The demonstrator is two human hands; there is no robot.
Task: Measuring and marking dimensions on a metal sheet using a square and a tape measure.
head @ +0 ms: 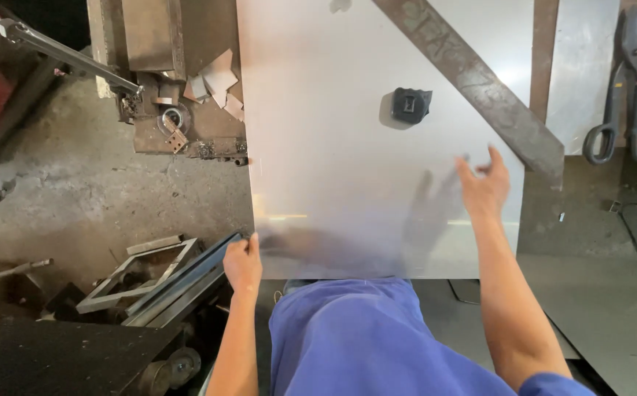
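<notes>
A large shiny metal sheet lies flat in front of me, reflecting my arms. My left hand grips its near left corner. Over the sheet's right part, my right hand hovers with fingers spread, holding nothing. A small black block rests on the sheet near its middle. A rusty flat steel bar lies diagonally across the sheet's upper right.
Large tin snips lie at the far right. Scrap metal pieces and a bracket sit at the upper left. A metal square frame and steel profiles lie on the concrete floor at lower left. A long rod crosses the top left.
</notes>
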